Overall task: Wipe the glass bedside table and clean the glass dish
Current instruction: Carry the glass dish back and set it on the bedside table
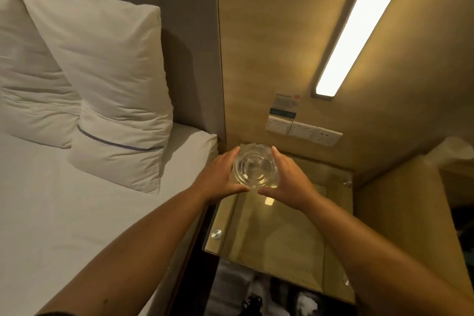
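A round clear glass dish (254,169) sits between my two hands, over the far left part of the glass bedside table (279,236). My left hand (220,174) cups its left side, fingers along the rim and thumb under its near edge. On the opposite side my right hand (288,179) cups it the same way. The two thumbs almost meet in front of the dish. Whether the dish rests on the glass or is lifted off it I cannot tell.
A bed with white sheets (77,213) and two pillows (112,100) lies left of the table. Wall switches and a socket (304,129) sit on the wooden wall behind it, below a lit strip lamp (359,25). A wooden panel (400,213) borders the table's right side.
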Motion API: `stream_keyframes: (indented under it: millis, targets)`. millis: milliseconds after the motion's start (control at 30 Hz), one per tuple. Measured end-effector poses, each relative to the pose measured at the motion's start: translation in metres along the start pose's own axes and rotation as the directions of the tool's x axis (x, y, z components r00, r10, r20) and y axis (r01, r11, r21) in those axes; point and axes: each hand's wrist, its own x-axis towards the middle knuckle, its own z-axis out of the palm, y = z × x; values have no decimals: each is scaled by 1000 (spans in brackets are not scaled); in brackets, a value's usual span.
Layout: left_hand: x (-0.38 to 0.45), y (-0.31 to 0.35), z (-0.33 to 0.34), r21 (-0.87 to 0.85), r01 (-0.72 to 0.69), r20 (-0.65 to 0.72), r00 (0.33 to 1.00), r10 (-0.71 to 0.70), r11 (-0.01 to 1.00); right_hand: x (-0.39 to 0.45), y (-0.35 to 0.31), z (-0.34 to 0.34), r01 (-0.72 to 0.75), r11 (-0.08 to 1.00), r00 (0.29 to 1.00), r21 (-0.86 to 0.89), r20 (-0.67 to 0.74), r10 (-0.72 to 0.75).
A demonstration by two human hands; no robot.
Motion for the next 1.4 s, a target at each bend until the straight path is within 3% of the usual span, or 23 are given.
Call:
stream_keyframes:
  millis: [333, 600, 800, 1400]
  targets:
    - [89, -60, 14, -12, 37, 52, 998, -36, 999, 90, 42, 34, -37, 999, 999, 15, 29, 37]
    - [161, -132, 51, -65, 2, 100, 995, 4, 998, 156, 92, 96, -130, 991, 990, 43, 53, 128]
    - [201, -181, 90, 0, -9, 107, 994, 9, 1000, 195, 133, 146, -174, 985, 983, 18, 66, 173]
    - [245, -222, 133, -152, -38, 93, 994, 52, 988, 239, 187, 205, -219, 976, 973, 7, 80, 218]
